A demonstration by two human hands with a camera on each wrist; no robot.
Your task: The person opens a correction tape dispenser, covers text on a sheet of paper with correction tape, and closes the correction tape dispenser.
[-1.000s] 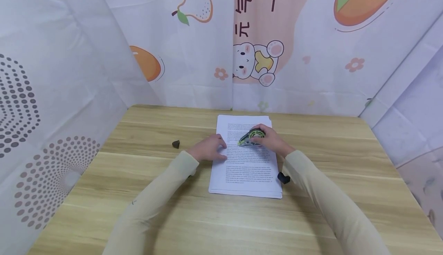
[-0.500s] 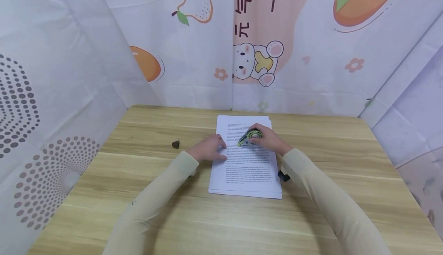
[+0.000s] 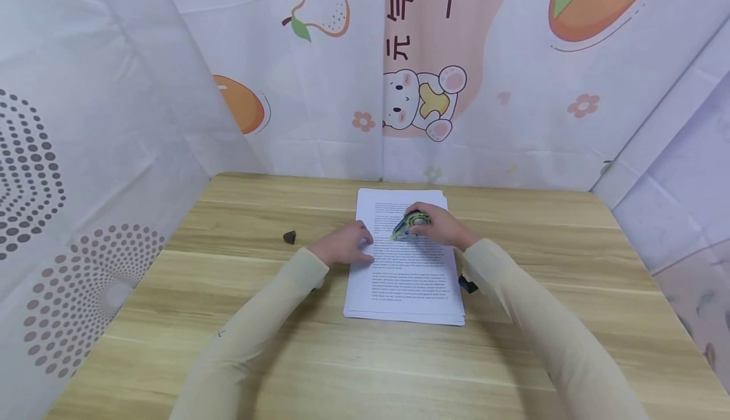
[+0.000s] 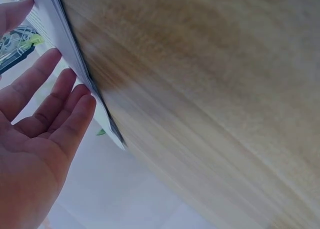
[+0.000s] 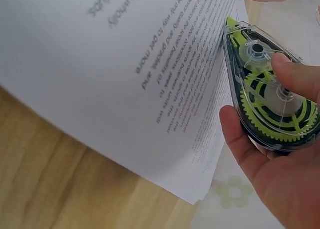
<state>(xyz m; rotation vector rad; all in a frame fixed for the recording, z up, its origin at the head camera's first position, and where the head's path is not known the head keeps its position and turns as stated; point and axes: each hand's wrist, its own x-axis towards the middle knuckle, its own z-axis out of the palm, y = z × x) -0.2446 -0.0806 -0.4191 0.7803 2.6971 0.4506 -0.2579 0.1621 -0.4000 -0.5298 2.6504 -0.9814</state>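
Head view, correction tape (image 3: pixel 408 227) in right hand (image 3: pixel 441 225), left hand (image 3: pixel 344 244) nearby

The tape roller (image 5: pixel 261 95), at the right of the right wrist view, is cased in clear, glossy plastic, and light is caught along its edges. Its lime gear (image 5: pixel 280 131) looks to be moulded in opaque plastic, with a toothed rim. The paper (image 3: pixel 410 284), at the centre of the head view, is seen as smooth and matt. The table (image 3: pixel 353 369), across the lower half, is faced in smooth wood grain, and a soft sheen is shown at bottom centre. The curtain (image 3: pixel 319 116), across the top, is made of lightly creased, printed cloth. The 2 sleeves (image 3: pixel 256 318) are made of matt cloth.
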